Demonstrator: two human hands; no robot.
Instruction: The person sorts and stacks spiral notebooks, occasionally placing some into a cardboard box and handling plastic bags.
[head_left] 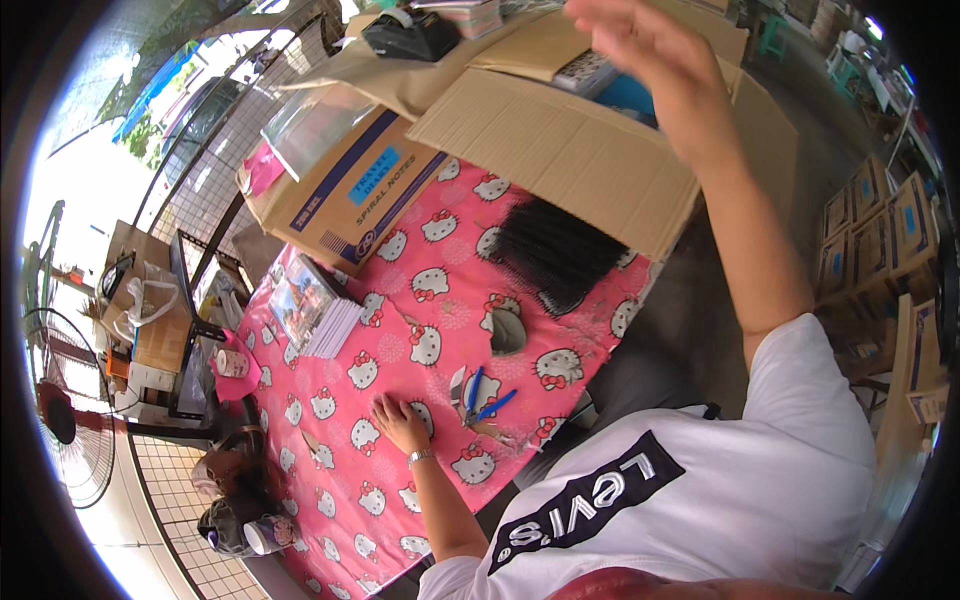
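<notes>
My left hand [402, 424] lies flat on the pink patterned tablecloth [390, 345], fingers spread and holding nothing. A watch circles its wrist. Blue-handled pliers [478, 402] rest a little to its right. My right hand [655, 62] is raised over the open cardboard box [560, 150], its fingers stretched out and slightly blurred, with nothing visible in them. Inside that box, notebooks [585, 74] and something blue [630, 97] show. Below its flap lies a bundle of thin black spiral coils [555, 250]. Between coils and pliers sits a small greyish round object [507, 332].
A stack of notebooks [318, 312] stands on the table's left part, before a printed carton [350, 205]. A black tape dispenser [410, 35] sits at the back. Left of the table are a fan [75, 425] and bags [235, 475]; stacked cartons [880, 240] stand far right.
</notes>
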